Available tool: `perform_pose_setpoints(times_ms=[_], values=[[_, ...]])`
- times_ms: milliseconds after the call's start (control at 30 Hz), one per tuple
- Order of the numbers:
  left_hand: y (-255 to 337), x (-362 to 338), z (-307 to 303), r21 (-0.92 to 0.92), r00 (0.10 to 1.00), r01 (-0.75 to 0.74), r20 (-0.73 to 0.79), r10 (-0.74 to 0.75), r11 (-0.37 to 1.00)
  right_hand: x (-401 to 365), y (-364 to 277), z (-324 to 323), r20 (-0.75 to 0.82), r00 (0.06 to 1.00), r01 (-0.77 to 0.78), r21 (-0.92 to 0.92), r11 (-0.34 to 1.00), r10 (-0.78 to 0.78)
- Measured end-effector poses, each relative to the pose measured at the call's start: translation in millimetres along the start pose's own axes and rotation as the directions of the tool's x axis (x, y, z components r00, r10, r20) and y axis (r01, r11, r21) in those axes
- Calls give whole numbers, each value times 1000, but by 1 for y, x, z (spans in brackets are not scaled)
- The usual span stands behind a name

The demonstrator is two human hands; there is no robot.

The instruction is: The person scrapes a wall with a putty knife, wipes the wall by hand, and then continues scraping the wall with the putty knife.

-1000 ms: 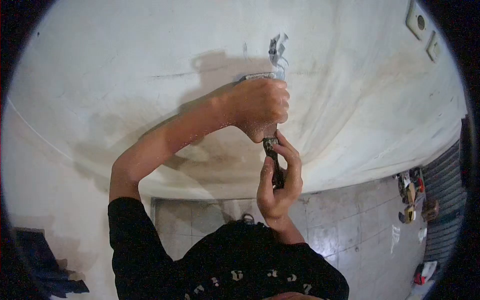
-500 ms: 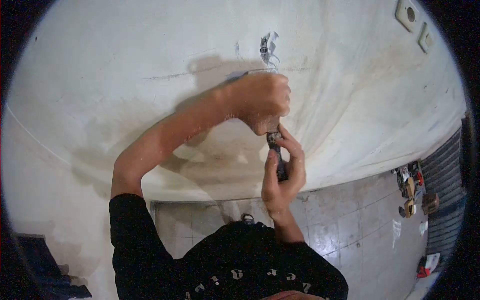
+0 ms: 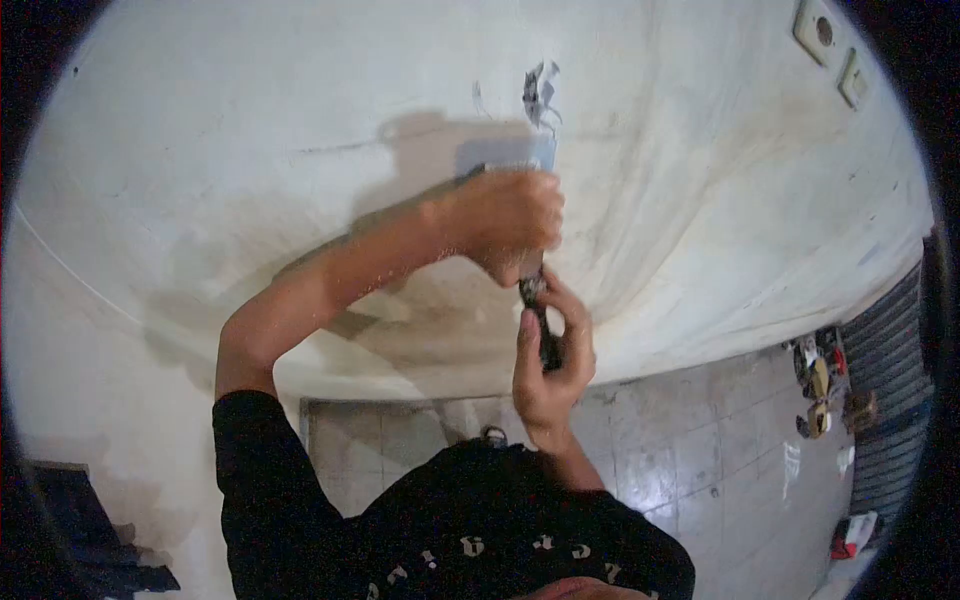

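Against the pale wall I hold a scraper (image 3: pixel 533 263) with a dark, worn handle and a flat metal blade. My left hand (image 3: pixel 505 215) is closed in a fist across the blade and covers most of it. A thin light edge shows just above the knuckles. Lower down, my right hand (image 3: pixel 555 365) grips the dark handle between thumb and fingers. Just above the fist, a bluish-grey rectangular patch (image 3: pixel 540 150) shows on the wall. Higher up is a dark gouged mark (image 3: pixel 533 95) with flaked edges.
Sockets or switches (image 3: pixel 820 30) sit on the wall at upper right. A tiled floor (image 3: pixel 650 450) runs below. Assorted items (image 3: pixel 818 385) lie by a dark ribbed shutter (image 3: pixel 895 390). Something dark (image 3: pixel 85 520) stands at lower left.
Both hands and the scraper have shifted down and slightly left along the wall. More of the bluish-grey patch now shows above my left fist.
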State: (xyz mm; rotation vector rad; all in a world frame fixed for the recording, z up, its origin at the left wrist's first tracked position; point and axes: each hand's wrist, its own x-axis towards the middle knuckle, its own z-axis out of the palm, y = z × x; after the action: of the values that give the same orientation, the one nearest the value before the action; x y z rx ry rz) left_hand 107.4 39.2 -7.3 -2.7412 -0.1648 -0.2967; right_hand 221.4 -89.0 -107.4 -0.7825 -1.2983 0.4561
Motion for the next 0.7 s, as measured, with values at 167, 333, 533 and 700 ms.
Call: perform_pose_setpoints(times_ms=[167,333,533,700], values=[[-26,13,-44,139,999,40,15,-42,990,35,-14,7,-60,997,53,27,998,-51],[-6,-7,-6,43,997,-53,-60,56,998,1,0,4,51,993,111,-109,988,-105],[-12,-7,-19,-8,1000,19,17,-19,1000,11,-23,9,16,998,-56,62,996,55],[-7,-13,-7,-43,1000,-10,-20,10,999,1,-4,10,22,994,109,-51,993,-108]])
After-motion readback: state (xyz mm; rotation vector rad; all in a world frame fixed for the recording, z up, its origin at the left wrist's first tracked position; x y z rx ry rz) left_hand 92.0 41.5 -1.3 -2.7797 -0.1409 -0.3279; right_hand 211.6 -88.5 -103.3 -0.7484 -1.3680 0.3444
